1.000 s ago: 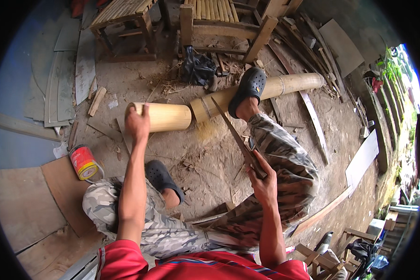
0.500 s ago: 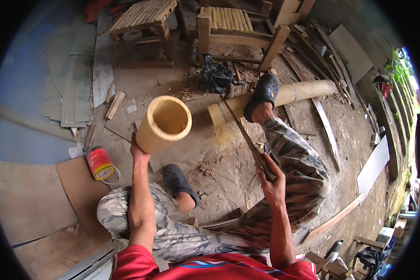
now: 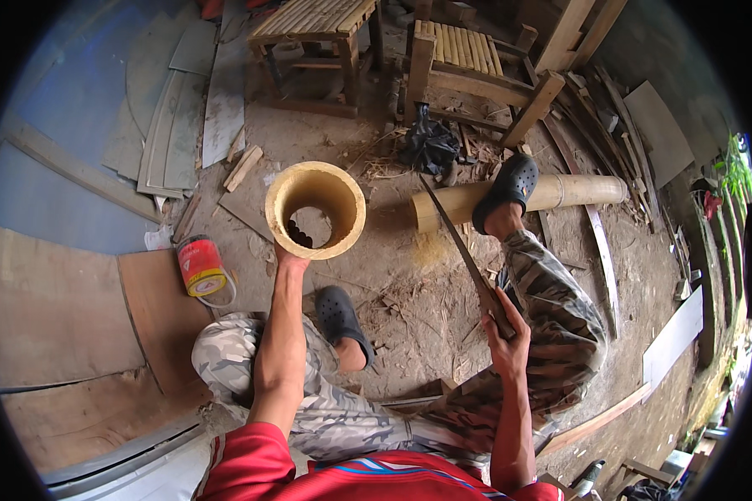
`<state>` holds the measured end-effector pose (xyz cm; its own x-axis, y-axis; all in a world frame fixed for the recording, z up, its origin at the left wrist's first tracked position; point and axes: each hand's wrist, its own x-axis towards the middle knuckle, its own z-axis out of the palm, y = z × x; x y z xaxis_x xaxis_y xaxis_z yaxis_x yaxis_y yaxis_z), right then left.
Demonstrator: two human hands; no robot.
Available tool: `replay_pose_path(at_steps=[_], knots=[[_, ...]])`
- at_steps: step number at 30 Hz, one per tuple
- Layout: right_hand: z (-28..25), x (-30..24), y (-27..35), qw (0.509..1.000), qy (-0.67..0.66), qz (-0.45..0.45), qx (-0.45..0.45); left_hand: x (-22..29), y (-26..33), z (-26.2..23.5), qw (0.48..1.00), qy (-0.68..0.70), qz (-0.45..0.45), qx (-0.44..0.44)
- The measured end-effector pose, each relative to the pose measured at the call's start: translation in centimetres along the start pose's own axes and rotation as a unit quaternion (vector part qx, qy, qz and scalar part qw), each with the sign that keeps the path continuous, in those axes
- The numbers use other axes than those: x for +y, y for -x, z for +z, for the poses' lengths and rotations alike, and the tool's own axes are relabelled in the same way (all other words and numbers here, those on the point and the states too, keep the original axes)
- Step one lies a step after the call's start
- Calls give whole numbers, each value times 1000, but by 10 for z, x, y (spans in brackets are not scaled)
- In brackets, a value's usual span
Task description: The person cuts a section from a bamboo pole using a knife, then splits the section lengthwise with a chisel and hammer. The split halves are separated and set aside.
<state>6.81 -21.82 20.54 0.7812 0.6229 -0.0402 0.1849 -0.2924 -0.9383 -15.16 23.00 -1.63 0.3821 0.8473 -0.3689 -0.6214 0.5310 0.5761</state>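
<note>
My left hand (image 3: 291, 255) grips a short, wide bamboo tube (image 3: 313, 185) from underneath, its fingers mostly hidden behind the wall. The tube's round mouth faces me, and through its open far end I see the floor and dark clog holes. In my right hand (image 3: 510, 336) is a handsaw (image 3: 470, 259), its dark, narrow blade pointing up and away. The blade's tip is near the cut end of a longer bamboo pole (image 3: 564, 192) on the ground. My right foot, in a dark clog (image 3: 510, 185), rests on that pole. Pale sawdust (image 3: 429, 248) lies below its end.
A red and yellow can (image 3: 200, 265) stands at the left beside plywood sheets (image 3: 58, 309). Farther off are a bamboo-topped table (image 3: 313, 21), a bamboo-slatted chair (image 3: 459, 52) and a black plastic bag (image 3: 430, 142). Wood scraps (image 3: 244, 167) and a white board (image 3: 673, 342) lie around.
The bamboo tube has tilted in my left hand, so its mouth faces me more squarely and I see through it. The saw stays in my right hand. The whole view has shifted.
</note>
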Motion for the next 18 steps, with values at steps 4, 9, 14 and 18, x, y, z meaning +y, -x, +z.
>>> replay_pose_path(at_steps=[4,9,14,18], knots=[[-15,16,6,997,62,11,43,-43,49,96,996,70,-54,7],[-4,12,0,997,66,15,47,-35,26,73,996,7,-10,89],[-7,9,15,992,94,28,78,-76,38,74,957,-56,-64,277],[-15,17,34,988,116,9,99,-117,48,58,955,-39,-148,253]])
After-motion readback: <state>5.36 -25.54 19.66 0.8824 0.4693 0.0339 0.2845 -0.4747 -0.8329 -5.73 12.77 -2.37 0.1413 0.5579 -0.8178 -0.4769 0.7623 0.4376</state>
